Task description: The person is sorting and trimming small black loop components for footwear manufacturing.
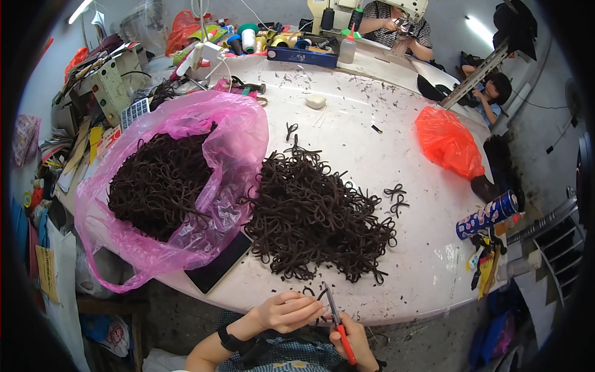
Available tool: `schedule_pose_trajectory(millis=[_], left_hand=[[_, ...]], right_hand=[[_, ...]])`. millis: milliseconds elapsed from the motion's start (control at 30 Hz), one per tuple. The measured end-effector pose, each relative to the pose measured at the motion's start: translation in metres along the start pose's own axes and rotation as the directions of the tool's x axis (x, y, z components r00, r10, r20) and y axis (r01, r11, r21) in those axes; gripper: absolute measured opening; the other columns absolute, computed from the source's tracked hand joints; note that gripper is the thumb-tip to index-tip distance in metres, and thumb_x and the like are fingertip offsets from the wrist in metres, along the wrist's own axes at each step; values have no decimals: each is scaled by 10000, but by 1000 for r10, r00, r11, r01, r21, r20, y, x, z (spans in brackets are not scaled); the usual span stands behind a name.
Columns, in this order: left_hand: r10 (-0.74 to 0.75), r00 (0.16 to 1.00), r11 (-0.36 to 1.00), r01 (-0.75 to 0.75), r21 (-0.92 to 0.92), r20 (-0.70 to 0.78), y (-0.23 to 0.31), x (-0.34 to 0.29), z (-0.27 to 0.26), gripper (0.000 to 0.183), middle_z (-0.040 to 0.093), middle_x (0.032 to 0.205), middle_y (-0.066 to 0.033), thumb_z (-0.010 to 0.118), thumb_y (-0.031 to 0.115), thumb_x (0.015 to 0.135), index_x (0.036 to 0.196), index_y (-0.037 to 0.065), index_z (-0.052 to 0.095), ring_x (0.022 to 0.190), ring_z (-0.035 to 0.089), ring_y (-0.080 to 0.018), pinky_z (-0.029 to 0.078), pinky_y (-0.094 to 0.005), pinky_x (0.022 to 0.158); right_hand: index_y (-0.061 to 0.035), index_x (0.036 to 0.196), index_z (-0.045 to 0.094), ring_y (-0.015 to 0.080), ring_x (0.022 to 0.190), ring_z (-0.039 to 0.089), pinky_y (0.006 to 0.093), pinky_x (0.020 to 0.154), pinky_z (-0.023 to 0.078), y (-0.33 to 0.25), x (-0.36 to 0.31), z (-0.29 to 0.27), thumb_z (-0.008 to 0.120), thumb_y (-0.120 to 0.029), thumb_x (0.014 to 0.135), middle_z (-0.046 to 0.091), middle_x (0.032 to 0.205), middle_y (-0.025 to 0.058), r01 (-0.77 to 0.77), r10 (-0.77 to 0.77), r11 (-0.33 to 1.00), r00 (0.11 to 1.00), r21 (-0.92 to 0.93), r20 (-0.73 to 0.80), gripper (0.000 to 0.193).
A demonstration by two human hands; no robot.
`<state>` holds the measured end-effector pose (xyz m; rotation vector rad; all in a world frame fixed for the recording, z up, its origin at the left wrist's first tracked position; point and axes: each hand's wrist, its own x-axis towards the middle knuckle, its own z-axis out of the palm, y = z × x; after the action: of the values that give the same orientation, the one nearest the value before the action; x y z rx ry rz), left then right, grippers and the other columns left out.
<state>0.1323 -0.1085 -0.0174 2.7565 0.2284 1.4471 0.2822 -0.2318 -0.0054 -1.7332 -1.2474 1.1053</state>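
Note:
At the table's near edge, my left hand [289,312] pinches a small dark brown cord loop [321,294] between thumb and fingers. My right hand [358,342] grips red-handled scissors [345,346], whose blades point up beside the held loop. Whether the blades touch the cord is too small to tell. Just beyond both hands lies a large heap of dark brown cord loops [313,214]. To its left, a pink plastic bag [238,127] lies open around another heap of the same loops [158,186].
A dark tablet or phone [220,265] lies partly under the bag. On the white table [372,136] are a red plastic bag [446,142], a patterned blue can [488,214] and a blue tray of thread spools [302,57]. A person sews [396,28] at the back; another person [493,96] is at right.

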Motion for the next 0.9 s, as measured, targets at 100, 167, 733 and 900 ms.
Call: schedule_pose_trajectory(millis=[100,167,733,900], left_hand=[[2,1000,1000,-1,-27,14,1,-1,5,158,571,874,-33,567,58,683,826,26,628,776,562,-139,440,-234,646],[9,1000,1000,-9,-22,12,2,0,6,159,571,881,-34,566,61,684,827,27,628,777,563,-138,439,-233,650],[-611,686,296,660,690,-395,-95,30,-91,295,521,1029,-68,551,-10,672,964,34,565,1050,410,-277,291,-390,879],[-650,747,588,611,530,-139,-79,21,-72,234,526,850,-56,527,-18,619,832,69,572,891,455,-246,332,-364,772]], right_hand=[[-6,962,505,80,491,452,217,470,372,1,-1,-1,459,-588,721,459,549,-3,-15,15,1000,1000,4,-16,631],[-7,962,512,77,487,451,215,470,373,0,-1,-1,469,-583,720,456,536,-3,-11,11,1000,999,8,-32,626],[-9,940,507,60,438,433,192,417,336,13,7,-9,434,-583,753,450,500,-11,-126,142,986,976,105,-163,608],[-10,939,510,43,418,411,176,388,320,2,6,-8,455,-586,739,448,505,-14,-192,216,965,968,180,-126,612]])
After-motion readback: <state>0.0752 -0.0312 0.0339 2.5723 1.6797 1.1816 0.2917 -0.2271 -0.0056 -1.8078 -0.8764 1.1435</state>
